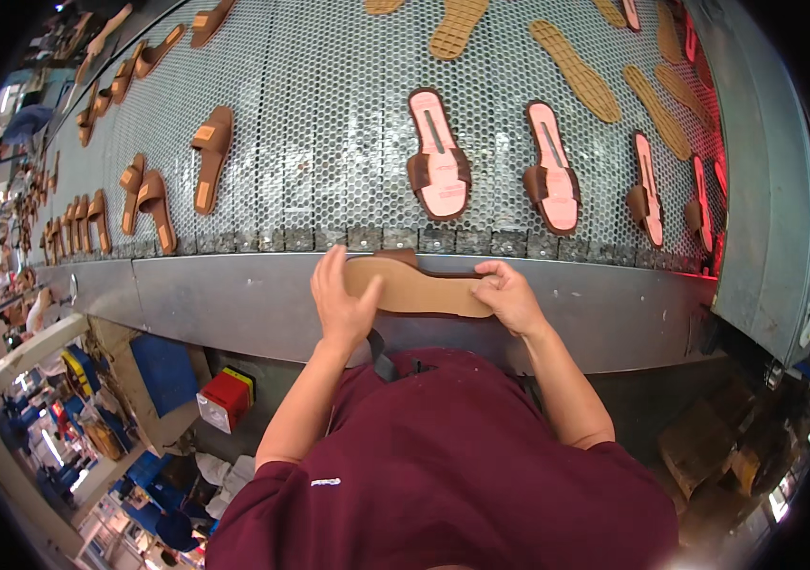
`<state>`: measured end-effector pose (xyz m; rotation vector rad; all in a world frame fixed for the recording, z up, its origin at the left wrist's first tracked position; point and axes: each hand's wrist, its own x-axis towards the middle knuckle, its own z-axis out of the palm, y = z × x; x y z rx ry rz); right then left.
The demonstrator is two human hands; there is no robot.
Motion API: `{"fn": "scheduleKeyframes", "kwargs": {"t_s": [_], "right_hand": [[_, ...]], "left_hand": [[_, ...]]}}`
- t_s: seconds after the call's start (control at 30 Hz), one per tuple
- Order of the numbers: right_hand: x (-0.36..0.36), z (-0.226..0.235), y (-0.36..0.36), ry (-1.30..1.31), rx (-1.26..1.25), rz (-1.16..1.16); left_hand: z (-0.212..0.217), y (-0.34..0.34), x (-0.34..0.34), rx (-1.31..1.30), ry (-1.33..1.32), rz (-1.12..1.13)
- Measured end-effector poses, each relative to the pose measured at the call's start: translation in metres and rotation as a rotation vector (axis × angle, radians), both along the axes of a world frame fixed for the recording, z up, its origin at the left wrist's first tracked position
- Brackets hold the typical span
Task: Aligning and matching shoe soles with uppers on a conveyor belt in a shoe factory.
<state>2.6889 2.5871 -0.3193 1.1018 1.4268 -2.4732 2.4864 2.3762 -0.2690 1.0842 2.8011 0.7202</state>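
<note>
A slide sandal [427, 289] with a plain tan sole and dark brown edge lies sideways in front of me, bottom up, over the metal rail. Part of its brown strap [397, 256] shows along the far side. My left hand [340, 302] is closed round the wider left end, with the thumb on the sole. At the narrower right end, my right hand [512, 296] pinches the sandal between thumb and fingers. The palm sides of both hands are partly hidden.
Beyond the metal rail [262, 302] runs a mesh conveyor [319, 123]. On it are brown slides [212, 160] at left, pink-lined sandals [440, 157] at right, and loose tan soles [576, 71] farther back. A grey machine housing [761, 190] with red glow stands right. A red box [225, 399] is below left.
</note>
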Motion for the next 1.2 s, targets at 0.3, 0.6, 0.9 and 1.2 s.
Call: {"fn": "scheduleKeyframes", "kwargs": {"t_s": [0.3,0.6,0.9,1.2], "right_hand": [[-0.022,0.036,-0.004,0.149,0.373,0.077],[0.006,0.001,-0.003,0.151,0.020,-0.062],[0.011,0.011,0.000,0.258,-0.120,-0.155],[0.007,0.039,0.002,0.184,0.106,-0.134]], "left_hand": [[0.013,0.082,0.055,-0.096,-0.229,-0.634],[0.023,0.088,0.055,0.014,-0.357,-0.495],[0.031,0.095,0.058,-0.018,-0.352,-0.491],[0.025,0.103,0.065,0.071,-0.263,-0.507]]}}
